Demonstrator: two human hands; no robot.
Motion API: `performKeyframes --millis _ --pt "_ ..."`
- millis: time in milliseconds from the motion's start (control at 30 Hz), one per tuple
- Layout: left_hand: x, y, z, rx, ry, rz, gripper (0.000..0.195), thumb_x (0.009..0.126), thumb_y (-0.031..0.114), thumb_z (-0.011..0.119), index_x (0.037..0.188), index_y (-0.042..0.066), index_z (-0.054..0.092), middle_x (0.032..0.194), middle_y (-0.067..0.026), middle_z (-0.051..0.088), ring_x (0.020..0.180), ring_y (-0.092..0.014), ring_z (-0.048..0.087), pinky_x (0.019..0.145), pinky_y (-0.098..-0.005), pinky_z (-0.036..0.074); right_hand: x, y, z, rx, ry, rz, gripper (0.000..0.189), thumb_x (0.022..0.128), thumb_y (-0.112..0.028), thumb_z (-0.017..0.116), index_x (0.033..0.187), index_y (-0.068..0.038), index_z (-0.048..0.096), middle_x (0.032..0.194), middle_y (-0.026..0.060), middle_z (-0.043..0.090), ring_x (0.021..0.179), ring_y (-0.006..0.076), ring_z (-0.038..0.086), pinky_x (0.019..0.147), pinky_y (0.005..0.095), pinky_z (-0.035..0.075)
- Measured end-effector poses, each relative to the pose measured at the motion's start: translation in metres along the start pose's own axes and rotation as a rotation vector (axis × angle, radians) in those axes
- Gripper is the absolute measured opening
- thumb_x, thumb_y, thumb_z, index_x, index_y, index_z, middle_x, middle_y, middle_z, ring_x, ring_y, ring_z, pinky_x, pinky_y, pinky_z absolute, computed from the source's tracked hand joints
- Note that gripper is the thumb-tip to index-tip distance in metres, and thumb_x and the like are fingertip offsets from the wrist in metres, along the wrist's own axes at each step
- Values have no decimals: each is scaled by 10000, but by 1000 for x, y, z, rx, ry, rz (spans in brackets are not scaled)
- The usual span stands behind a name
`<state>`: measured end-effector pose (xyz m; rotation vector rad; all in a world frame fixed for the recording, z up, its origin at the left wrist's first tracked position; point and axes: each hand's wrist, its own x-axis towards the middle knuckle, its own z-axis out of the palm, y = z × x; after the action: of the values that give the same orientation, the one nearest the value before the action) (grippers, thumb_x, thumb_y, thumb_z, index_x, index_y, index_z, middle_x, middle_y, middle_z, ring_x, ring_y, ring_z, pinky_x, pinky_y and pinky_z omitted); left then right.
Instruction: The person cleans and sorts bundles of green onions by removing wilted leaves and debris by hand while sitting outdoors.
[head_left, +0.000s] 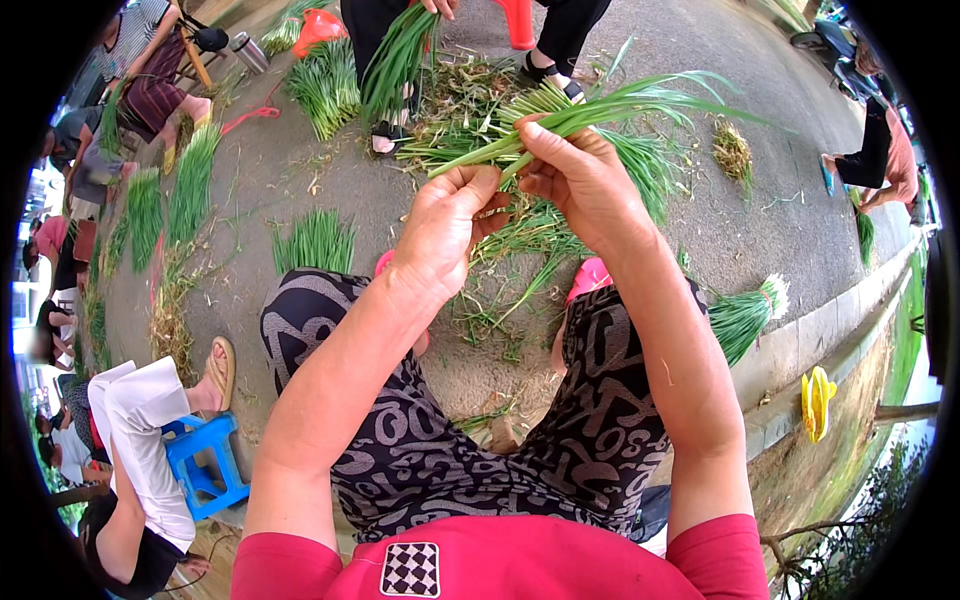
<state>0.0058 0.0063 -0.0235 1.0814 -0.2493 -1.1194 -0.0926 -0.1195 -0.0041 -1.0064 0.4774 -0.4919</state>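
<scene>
My right hand (581, 169) is closed around a few long green stalks (630, 101) that look like garlic chives or scallions, their leaves trailing off to the right. At their pale lower ends, my left hand (454, 225) pinches between thumb and forefinger, just below and left of the right one. Beneath both hands lies a loose heap of the same greens (637, 169) on the pavement, with dry brown trimmings (469, 90) behind it. Between my knees, scattered leaf scraps (491, 322) lie on the ground.
Opposite, another person's hand (442, 6) holds a green bunch (401, 60). Bundles stand at left (315, 240) and back (322, 90); a tied one (746, 315) lies at right by the kerb (832, 322). A blue stool (206, 465) and seated people are at left.
</scene>
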Motion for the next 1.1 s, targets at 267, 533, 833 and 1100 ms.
performKeyframes --millis 267,533,833,1100 --pt "1 2 -10 -139 -1 -29 186 900 230 612 1004 79 583 876 -18 589 808 -148 570 735 -312 502 4 -4 -1 17 102 32 244 865 -210 662 1016 -32 591 819 16 605 687 87 588 587 206 514" --pt "0 4 -12 -154 39 -84 294 944 376 517 886 89 549 843 -44 588 777 -167 586 688 -313 503 7 -4 -17 64 157 3 192 872 -185 650 999 -52 597 831 7 615 668 74 577 544 203 496" --pt "14 38 -46 -288 228 86 206 935 293 552 1001 101 517 823 -40 591 752 -179 614 645 -318 516 7 -8 -21 43 139 7 210 886 -189 631 1011 -24 595 818 20 610 659 79 574 535 205 488" --pt "6 147 -162 -454 734 671 191 953 227 500 982 40 526 819 -95 605 713 -209 629 625 -336 558 8 -9 -14 56 109 20 185 893 -190 625 990 -37 590 806 10 589 650 76 535 538 212 440"
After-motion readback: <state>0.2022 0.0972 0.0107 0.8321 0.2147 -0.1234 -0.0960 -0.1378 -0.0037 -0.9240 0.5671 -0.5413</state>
